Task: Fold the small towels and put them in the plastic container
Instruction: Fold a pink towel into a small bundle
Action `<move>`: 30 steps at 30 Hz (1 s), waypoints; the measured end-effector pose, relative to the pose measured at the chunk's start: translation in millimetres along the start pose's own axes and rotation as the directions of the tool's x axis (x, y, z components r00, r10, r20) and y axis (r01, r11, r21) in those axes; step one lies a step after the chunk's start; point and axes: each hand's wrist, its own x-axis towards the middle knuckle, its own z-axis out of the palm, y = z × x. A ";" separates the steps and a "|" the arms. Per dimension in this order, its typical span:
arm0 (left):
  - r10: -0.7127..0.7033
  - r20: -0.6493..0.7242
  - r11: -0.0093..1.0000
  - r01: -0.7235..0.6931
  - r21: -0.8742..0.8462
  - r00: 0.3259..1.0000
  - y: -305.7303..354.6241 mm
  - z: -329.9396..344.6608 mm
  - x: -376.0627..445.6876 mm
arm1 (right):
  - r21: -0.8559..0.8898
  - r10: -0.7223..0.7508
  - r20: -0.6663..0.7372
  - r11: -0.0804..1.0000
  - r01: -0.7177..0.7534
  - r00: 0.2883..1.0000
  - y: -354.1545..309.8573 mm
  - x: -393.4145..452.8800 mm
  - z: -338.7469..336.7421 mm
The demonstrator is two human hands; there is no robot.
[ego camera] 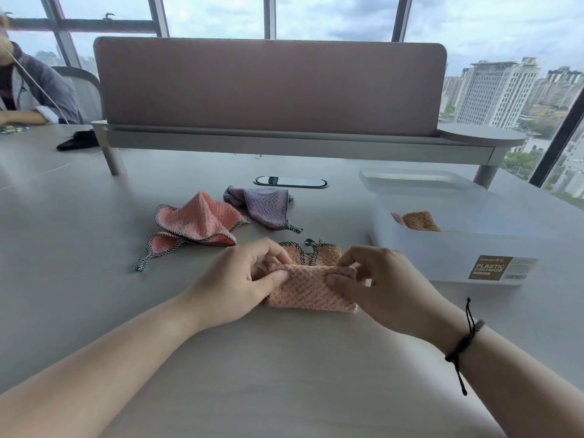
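A small pink towel (pixel 308 287) lies partly folded on the grey table in front of me. My left hand (pixel 240 284) pinches its left end and my right hand (pixel 379 286) pinches its right end. Its checked trim and loop stick up behind my fingers. A crumpled pink towel (pixel 196 221) and a crumpled purple towel (pixel 264 205) lie further back to the left. The translucent plastic container (pixel 442 248) stands to the right, open, with a folded orange towel (pixel 420 221) inside.
The container's lid (pixel 417 180) lies behind it. A pink desk divider (pixel 268 86) on a raised shelf spans the back. A cable port (pixel 290 181) sits in the table. Another person (pixel 28 90) sits at the far left, near a black object (pixel 77 140).
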 end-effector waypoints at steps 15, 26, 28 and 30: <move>-0.020 -0.085 0.983 0.035 0.178 0.996 4.5 3.3 1.4 | -0.007 0.082 -0.034 0.997 -0.083 0.996 6.6 2.4 14.9; 0.112 -0.143 0.945 -0.061 0.321 0.983 4.9 2.7 0.7 | -0.052 0.073 -0.028 0.996 -0.074 0.997 5.9 0.8 15.7; 0.177 -0.105 0.932 -0.133 0.337 0.979 5.9 -0.2 -0.5 | -0.078 0.068 -0.044 0.994 -0.072 0.997 5.1 1.5 17.9; 0.259 0.008 0.897 -0.243 0.369 0.966 8.7 -1.6 -1.8 | -0.110 0.070 -0.052 0.991 -0.076 0.996 2.9 2.3 20.5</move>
